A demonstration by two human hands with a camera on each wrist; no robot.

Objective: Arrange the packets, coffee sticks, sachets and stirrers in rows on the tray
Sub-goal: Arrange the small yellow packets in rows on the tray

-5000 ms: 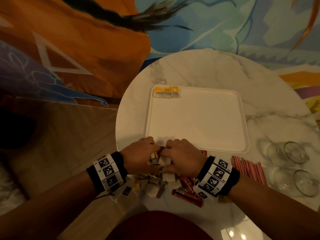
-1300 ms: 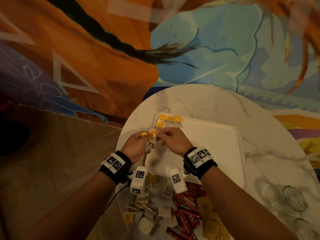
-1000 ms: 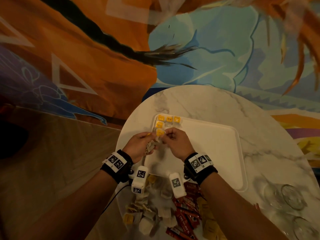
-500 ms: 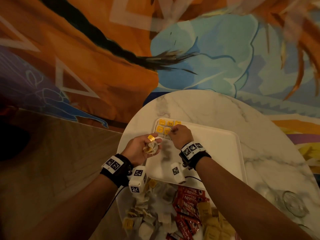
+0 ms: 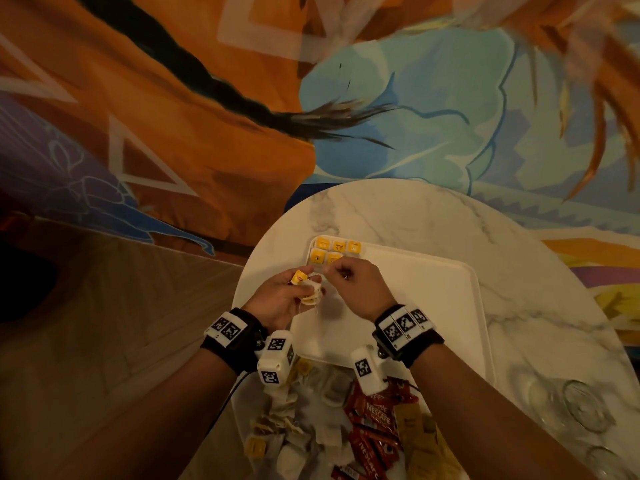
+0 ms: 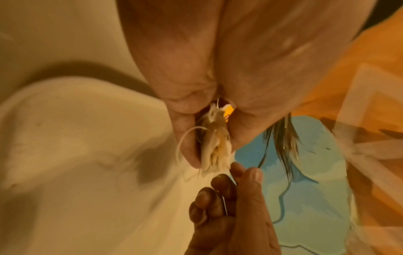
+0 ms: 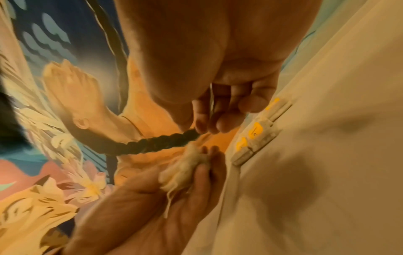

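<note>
Tea bags (image 5: 334, 253) with yellow tags lay in the far left corner of the white tray (image 5: 433, 306), three in a back row and two in a second row just in front, each touching its neighbour. The tray sat on a round marble table (image 5: 398, 209).

The left hand (image 5: 282, 299) hovered over the tray's left edge, its fingers and thumb curled round a small bunch of tea bags (image 6: 214, 145) whose strings dangled loose; one yellow tag (image 5: 298, 277) stuck up above the knuckles. The right hand (image 5: 356, 285) was just beside it, over the tray and right in front of the second row, with its fingertips (image 7: 218, 124) drawn together. In the left wrist view a thin thread ran between those pinched fingers (image 6: 226, 189), but whether it belonged to one of the bags in the bunch was unclear.

On the near part of the table, in front of the tray, lay a loose pile: more tea bags (image 5: 294, 427) on the left, red Nescafe coffee sticks (image 5: 374, 431) in the middle, and brown paper sachets (image 5: 422, 441) to the right of them. Clear drinking glasses (image 5: 575, 407) stood near the right edge of the table, apart from the pile. A colourful painted mural (image 5: 398, 98) filled the wall behind the table.
</note>
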